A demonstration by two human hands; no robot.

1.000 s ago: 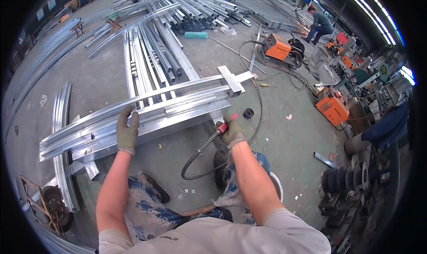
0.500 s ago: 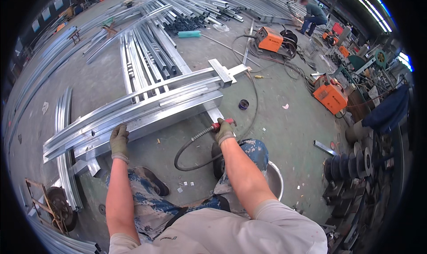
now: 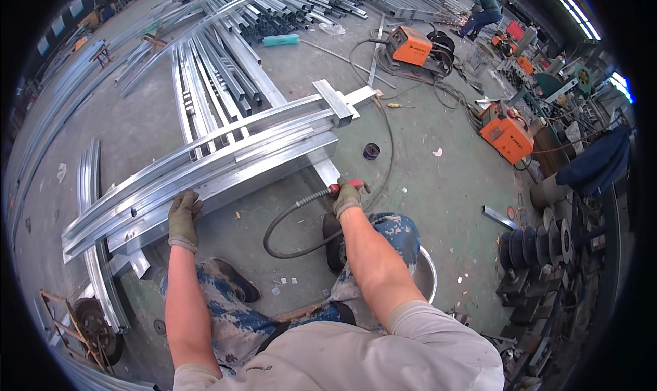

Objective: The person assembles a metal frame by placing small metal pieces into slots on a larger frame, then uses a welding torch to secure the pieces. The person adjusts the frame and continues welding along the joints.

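Observation:
My right hand [image 3: 347, 198], in a grey-green work glove, is closed around the red handle of a welding torch [image 3: 355, 184]. Its short nozzle points right, and a black cable [image 3: 268, 232] loops down from its spring-wrapped end. My gloved left hand [image 3: 183, 220] is at the near edge of a long galvanized steel beam [image 3: 236, 179], fingers bent over that edge. More bright steel profiles [image 3: 205, 164] lie lengthwise along the beam. A short steel piece [image 3: 333, 102] crosses them at the right end, and a flat bar [image 3: 324, 171] sticks out near the torch.
A small dark round tin [image 3: 371, 151] and a yellow-handled screwdriver [image 3: 400, 106] lie on the floor. Orange welding machines [image 3: 410, 45] stand beyond, with cables around them. Wire spools [image 3: 538, 244] line the right side. Steel tubes [image 3: 198, 83] spread at the back; another person [image 3: 481, 11] bends beside sparks.
The view has shifted slightly, so the floor things sit a little higher and further left. Both hands keep their places on the beam and the torch. Sparks show by the other person.

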